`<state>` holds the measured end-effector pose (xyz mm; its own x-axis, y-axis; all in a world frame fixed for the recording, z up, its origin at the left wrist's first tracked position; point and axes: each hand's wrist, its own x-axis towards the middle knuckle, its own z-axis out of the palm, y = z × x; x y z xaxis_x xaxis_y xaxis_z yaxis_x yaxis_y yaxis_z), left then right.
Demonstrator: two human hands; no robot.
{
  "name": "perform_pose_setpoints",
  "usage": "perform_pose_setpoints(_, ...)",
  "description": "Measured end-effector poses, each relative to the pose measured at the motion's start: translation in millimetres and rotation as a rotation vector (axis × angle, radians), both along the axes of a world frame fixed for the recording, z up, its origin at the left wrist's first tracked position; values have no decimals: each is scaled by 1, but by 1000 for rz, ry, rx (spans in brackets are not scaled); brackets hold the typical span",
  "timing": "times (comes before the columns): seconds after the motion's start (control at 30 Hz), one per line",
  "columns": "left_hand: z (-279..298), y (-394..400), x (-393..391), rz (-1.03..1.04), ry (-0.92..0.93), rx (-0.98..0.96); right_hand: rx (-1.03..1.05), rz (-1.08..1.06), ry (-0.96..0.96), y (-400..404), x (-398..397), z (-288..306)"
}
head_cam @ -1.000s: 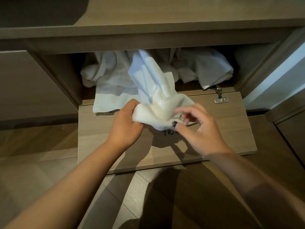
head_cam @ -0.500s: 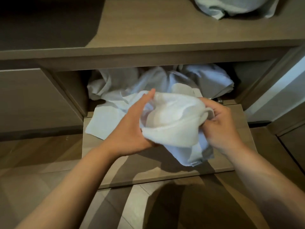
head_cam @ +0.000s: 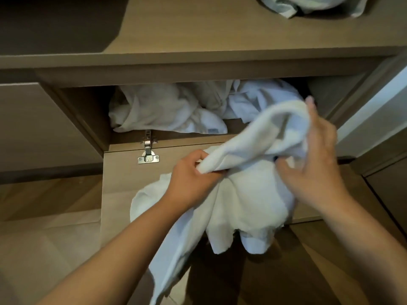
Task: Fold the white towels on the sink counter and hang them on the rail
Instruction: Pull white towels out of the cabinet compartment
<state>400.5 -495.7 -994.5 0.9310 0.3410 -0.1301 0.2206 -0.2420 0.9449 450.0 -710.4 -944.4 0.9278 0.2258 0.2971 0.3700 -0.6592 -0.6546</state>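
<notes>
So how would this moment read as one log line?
left hand: gripping crumpled white terry towel | right hand: holding same towel | unfolded

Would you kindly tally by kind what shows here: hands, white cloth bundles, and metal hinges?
Hands: 2, left hand and right hand, both on the held towel.
White cloth bundles: 3, held towel, cupboard pile, counter cloth.
Metal hinges: 1, hinge.
Total: 6

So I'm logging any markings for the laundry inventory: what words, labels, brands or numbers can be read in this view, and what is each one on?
No text here can be read.
Small grey tag on the crumpled white towels in the open wooden cabinet: too small and blurred to read.
Silver metal hinge on the drop-down door: no legible stamp.
White towel held in both hands: no visible label.
</notes>
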Motion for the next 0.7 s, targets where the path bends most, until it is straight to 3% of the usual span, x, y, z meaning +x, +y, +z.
perform_pose_setpoints(0.1, 16, 8, -1, 23, 73, -115, -361, 237, -191, 20, -5, 2)
perform_pose_setpoints(0.2, 33, 12, -2, -66, 128, -189, -406, 450, -84, 46, -7, -8)
perform_pose_setpoints(0.3, 44, 14, -6, -185, 86, -224, -283, 540, 187, 66, -6, -31)
perform_pose_setpoints(0.43, 43, 19, -14, -119, -75, -393, 121, 522, 457, 78, -3, -52)
perform_pose_setpoints(0.57, 33, 26, -5, -8, -207, -443, 212, 289, 332, 87, 0, -58)
perform_pose_setpoints(0.7, 11, 44, 27, 168, -277, -365, -114, 113, 18, 80, 22, -50)
